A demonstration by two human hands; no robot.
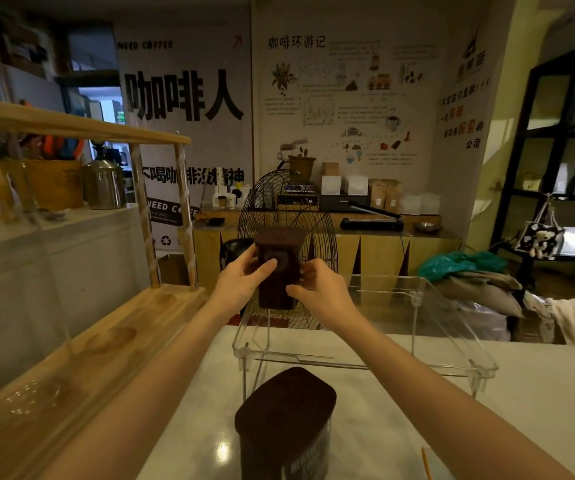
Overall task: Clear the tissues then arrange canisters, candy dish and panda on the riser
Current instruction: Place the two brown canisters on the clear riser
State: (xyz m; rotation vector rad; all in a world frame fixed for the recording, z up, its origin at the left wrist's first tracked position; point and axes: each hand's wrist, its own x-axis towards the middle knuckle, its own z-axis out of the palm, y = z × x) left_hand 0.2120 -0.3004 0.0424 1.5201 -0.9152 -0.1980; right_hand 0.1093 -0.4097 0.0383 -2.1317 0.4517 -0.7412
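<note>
A dark brown canister (279, 268) with a brown lid is held upright at the far left corner of the clear acrylic riser (452, 327). My left hand (241, 277) grips its left side with the thumb across the front. On its right side sits my right hand (317, 289), fingers wrapped round it. Whether its base touches the riser's top I cannot tell. A second, larger dark canister (284, 424) stands on the white counter (528, 382) in front of the riser. No tissues, candy dish or panda show.
A wooden rack (82, 344) with round recesses runs along the counter's left. A wire fan guard (284, 206) stands just behind the riser. A thin yellow stick (426, 462) lies at the counter's near right. Bags and cloth (480, 282) pile up at the right.
</note>
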